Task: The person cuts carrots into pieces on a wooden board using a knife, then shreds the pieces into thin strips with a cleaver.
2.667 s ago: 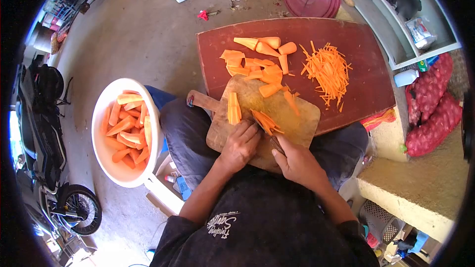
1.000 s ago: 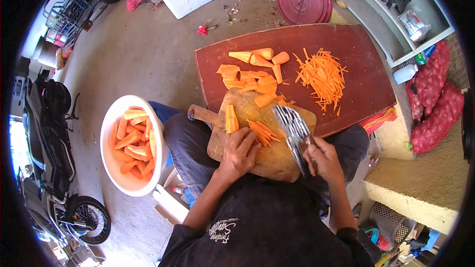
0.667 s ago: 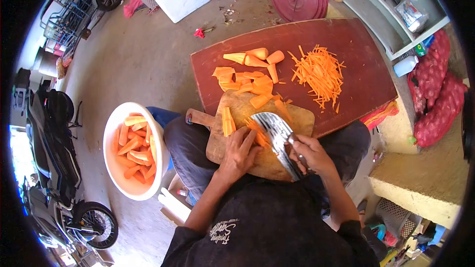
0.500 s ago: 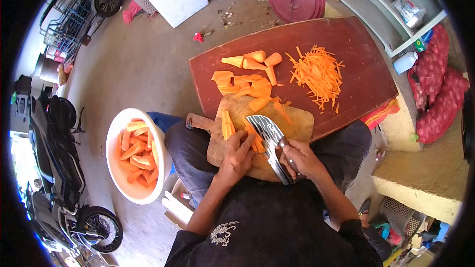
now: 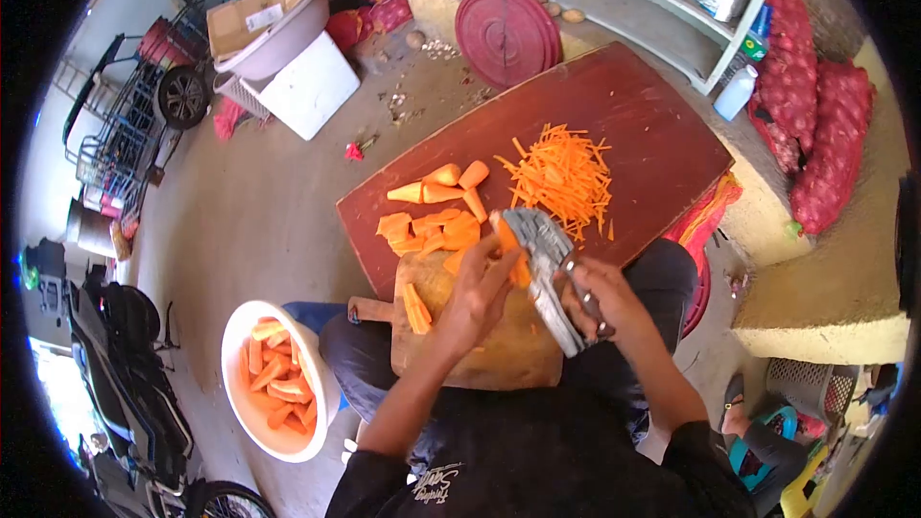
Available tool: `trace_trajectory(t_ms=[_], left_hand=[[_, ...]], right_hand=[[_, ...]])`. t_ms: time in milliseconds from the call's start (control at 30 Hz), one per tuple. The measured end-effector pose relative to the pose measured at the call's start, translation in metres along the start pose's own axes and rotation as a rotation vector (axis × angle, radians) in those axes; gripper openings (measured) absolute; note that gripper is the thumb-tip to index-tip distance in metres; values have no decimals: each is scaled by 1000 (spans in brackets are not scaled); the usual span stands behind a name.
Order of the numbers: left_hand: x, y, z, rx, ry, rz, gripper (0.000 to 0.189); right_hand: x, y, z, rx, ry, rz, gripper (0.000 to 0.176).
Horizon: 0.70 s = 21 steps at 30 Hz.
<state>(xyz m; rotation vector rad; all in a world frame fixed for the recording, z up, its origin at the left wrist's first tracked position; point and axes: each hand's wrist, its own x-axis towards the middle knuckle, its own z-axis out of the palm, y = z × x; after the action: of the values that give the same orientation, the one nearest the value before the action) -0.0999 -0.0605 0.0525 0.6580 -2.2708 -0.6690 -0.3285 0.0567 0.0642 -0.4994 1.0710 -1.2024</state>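
My right hand (image 5: 606, 299) is wrapped round the handle of a wide-bladed knife (image 5: 549, 264), tilted over the cutting board's right side. Against the flat of the blade, my left hand (image 5: 480, 302) closes on orange carrot slices (image 5: 518, 267). Both hands appear raised above the wooden cutting board (image 5: 470, 364), which rests on my lap and against the red table. A cut carrot piece (image 5: 416, 309) lies on the board, left of my left hand. Beyond the blade, a heap of carrot strips (image 5: 564, 171) sits on the red table (image 5: 643, 125).
Carrot chunks (image 5: 436, 230) and peeled carrot pieces (image 5: 441, 182) lie on the table's left part. A white tub (image 5: 233, 388) of carrots stands at my left. Red net sacks (image 5: 833, 153) and a shelf (image 5: 633, 14) are at right. A motorcycle (image 5: 120, 374) stands far left.
Both hands have moved forward from the board toward the carrot strips, carrying the knife and slices. The cut carrot piece stays on the board. The camera view has shifted.
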Motion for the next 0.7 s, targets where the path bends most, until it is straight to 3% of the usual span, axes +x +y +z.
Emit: trace_trajectory(t_ms=[133, 167, 300, 400, 700], left_hand=[[104, -20, 42, -3, 8, 231, 54], [125, -27, 56, -6, -14, 230, 54], [161, -57, 103, 65, -128, 208, 55], [153, -64, 114, 241, -104, 256, 55], [108, -50, 89, 153, -97, 175, 48]], right_hand=[[30, -55, -37, -59, 114, -167, 40], [42, -62, -54, -42, 70, -202, 34], [65, -85, -71, -267, 257, -228, 26], [70, -74, -82, -417, 251, -298, 25], [60, -62, -73, -567, 334, -431, 33]])
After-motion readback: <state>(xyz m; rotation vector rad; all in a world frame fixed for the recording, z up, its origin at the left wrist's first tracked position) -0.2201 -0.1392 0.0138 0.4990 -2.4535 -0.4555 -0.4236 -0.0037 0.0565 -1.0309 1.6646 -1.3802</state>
